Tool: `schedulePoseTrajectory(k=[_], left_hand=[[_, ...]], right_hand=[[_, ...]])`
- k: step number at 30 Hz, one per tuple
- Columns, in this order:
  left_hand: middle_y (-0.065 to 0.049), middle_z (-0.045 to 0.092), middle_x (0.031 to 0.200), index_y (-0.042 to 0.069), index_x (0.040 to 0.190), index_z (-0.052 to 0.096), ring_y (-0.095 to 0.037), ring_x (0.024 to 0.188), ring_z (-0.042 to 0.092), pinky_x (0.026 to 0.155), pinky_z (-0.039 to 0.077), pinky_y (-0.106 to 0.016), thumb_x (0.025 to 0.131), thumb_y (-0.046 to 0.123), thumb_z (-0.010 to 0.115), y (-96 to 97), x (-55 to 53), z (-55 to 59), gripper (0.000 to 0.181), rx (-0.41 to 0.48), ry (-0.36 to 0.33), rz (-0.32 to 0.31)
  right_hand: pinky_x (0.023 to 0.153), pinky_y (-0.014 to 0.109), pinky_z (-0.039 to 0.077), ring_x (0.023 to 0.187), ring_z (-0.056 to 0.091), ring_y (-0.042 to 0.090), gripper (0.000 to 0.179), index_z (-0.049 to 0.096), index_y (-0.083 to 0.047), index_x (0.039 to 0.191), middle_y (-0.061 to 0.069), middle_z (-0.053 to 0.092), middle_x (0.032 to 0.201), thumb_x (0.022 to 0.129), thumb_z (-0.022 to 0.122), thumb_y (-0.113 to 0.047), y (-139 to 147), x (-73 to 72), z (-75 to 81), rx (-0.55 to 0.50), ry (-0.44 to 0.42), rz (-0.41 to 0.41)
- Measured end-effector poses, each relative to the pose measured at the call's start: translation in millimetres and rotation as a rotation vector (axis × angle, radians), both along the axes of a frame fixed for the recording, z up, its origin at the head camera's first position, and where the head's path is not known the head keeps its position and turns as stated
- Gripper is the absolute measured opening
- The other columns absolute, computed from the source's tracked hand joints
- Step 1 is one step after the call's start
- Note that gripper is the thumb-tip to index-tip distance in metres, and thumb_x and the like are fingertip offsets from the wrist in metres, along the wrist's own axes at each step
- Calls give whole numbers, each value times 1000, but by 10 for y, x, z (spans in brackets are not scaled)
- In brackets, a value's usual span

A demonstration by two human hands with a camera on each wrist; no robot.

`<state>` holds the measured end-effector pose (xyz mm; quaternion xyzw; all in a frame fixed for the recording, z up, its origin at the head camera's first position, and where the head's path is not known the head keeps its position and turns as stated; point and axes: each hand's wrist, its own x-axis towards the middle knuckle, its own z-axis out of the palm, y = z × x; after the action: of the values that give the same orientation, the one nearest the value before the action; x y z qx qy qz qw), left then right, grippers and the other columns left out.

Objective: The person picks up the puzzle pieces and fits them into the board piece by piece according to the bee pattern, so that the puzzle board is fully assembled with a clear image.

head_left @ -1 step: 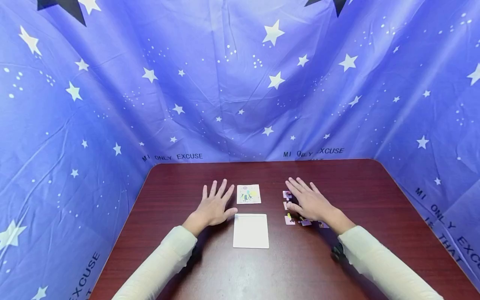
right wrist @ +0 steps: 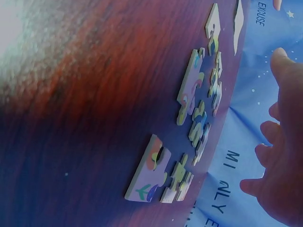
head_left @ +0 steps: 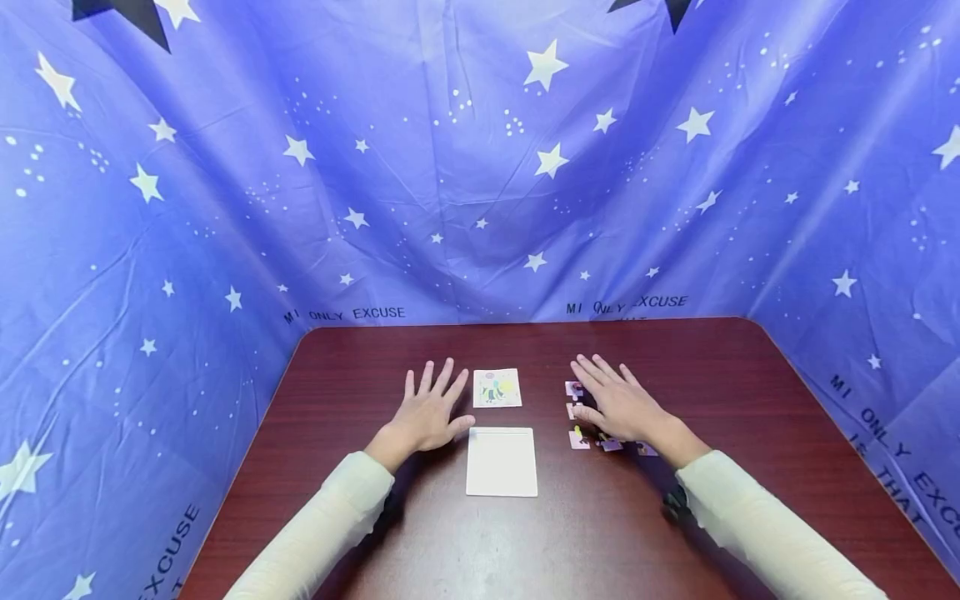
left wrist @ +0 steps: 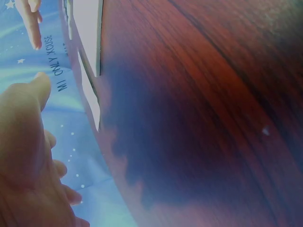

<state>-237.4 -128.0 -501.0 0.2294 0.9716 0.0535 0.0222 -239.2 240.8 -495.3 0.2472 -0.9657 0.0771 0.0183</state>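
My left hand is held above the table with its fingers spread and holds nothing. Its thumb is nearest to the upper left corner of a square white board. Just beyond that board lies a small card with a coloured picture. My right hand, also flat with straight fingers, hovers over loose jigsaw pieces and hides some of them in the head view. Several pieces show in the right wrist view, among them a lilac corner piece. That hand stands apart from them.
Under everything is a dark red wood-grain table with rounded far corners. A blue star-printed cloth hangs along its far side and both flanks. Something small and black sits beneath the right wrist.
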Motion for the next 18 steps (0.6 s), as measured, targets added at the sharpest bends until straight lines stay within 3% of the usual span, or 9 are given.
schedulePoseTrajectory(k=[12,18], left_hand=[[-17,12,172,18,164,21,-50,155,13,120,11,-73,99,59,52,1,-4,-34,83,29,-36,3],[-18,15,171,16,164,22,-47,155,17,121,16,-70,99,58,53,-21,26,-23,83,77,-72,-17]], right_hand=[[117,72,26,152,28,45,78,32,-5,159,17,35,164,100,60,-46,33,-15,11,-14,-21,1],[112,69,36,144,40,48,68,44,2,151,23,49,153,97,67,-32,73,-103,-24,-91,19,46]])
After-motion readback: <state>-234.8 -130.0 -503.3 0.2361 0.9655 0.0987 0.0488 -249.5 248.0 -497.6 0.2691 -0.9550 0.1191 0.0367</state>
